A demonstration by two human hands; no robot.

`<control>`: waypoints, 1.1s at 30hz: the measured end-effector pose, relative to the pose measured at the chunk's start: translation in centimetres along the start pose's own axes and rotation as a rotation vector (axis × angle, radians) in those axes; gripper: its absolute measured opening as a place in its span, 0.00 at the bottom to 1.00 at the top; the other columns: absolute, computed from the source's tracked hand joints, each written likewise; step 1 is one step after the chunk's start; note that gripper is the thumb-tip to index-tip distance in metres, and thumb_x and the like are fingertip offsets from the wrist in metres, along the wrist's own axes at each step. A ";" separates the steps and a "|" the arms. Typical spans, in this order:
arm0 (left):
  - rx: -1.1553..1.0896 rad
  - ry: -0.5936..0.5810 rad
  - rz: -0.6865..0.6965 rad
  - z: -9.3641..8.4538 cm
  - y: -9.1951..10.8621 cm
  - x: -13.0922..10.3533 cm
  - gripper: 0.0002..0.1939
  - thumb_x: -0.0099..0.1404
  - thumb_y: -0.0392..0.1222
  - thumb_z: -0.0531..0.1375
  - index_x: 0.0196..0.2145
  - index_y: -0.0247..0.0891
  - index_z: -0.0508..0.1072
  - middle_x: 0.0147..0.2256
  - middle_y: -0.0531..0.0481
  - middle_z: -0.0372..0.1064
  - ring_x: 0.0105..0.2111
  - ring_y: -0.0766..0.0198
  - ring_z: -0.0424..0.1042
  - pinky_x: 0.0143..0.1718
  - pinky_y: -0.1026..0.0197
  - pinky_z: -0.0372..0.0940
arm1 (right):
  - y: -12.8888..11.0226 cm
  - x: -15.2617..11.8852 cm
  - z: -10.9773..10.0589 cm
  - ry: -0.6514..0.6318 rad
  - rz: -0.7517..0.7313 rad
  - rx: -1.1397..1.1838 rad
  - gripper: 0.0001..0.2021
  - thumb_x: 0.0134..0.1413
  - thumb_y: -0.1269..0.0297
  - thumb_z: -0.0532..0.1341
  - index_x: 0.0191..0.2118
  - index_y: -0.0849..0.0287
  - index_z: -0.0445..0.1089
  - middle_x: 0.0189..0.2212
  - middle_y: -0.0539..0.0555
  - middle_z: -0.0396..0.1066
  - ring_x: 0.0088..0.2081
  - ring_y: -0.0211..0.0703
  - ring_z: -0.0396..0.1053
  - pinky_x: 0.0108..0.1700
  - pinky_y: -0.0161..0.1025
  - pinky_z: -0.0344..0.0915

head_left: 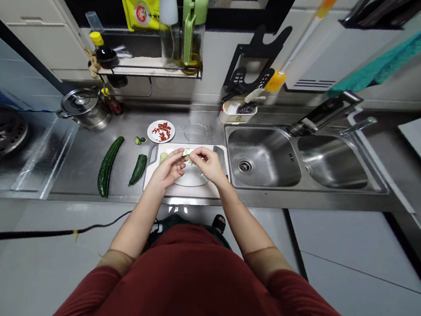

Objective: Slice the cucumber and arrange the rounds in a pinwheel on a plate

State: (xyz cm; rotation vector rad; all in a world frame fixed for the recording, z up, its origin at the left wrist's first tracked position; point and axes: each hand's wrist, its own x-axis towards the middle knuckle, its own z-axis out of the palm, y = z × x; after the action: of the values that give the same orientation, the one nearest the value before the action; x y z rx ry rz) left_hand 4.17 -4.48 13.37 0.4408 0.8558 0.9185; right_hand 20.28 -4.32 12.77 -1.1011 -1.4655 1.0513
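Note:
Both my hands are raised over the white cutting board (210,190), close together. My left hand (170,169) has its fingers curled, with a small green piece (186,155) at its fingertips. My right hand (207,163) pinches at the same piece from the other side. Pale green slices (163,157) lie on the board behind my hands. Part of a knife (218,152) shows at the board's right side. A cut cucumber (138,169) and a long whole cucumber (108,167) rest on the steel counter to the left.
Behind the board stands a white plate (161,131) of chopped red pieces, with small green ends (139,141) beside it. A double sink (263,157) with a faucet (323,114) is at the right. A lidded pot (87,109) stands at the back left, below a bottle shelf (151,71).

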 end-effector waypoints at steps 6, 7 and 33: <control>0.259 0.043 0.228 0.2 0.9 -0.4 0.27 0.47 0.43 0.70 0.45 0.42 0.69 0.28 0.55 0.69 0.24 0.73 0.65 0.22 0.71 0.55 | -1.3 -0.2 -0.2 -0.019 0.000 -0.045 0.13 0.54 0.52 0.60 0.29 0.57 0.70 0.27 0.51 0.72 0.31 0.40 0.68 0.35 0.37 0.63; 0.292 0.046 0.259 0.3 1.0 -0.5 0.27 0.47 0.42 0.70 0.45 0.42 0.69 0.27 0.56 0.69 0.24 0.73 0.65 0.22 0.71 0.56 | -1.5 -0.3 -0.2 -0.019 -0.007 -0.047 0.13 0.54 0.52 0.60 0.29 0.57 0.70 0.27 0.51 0.72 0.31 0.40 0.67 0.34 0.37 0.63; 0.501 0.123 0.602 0.4 -0.6 1.0 0.24 0.50 0.42 0.68 0.46 0.39 0.71 0.27 0.55 0.69 0.28 0.69 0.68 0.33 0.65 0.61 | 0.6 0.4 0.3 -0.009 0.156 0.096 0.15 0.49 0.49 0.63 0.29 0.57 0.68 0.22 0.49 0.69 0.24 0.37 0.67 0.26 0.34 0.66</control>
State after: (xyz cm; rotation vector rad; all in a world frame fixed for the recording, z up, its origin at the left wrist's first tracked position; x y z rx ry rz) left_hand 5.11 -4.00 12.79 1.1267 1.0933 1.2881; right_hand 20.01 -3.86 12.17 -1.1577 -1.3385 1.2239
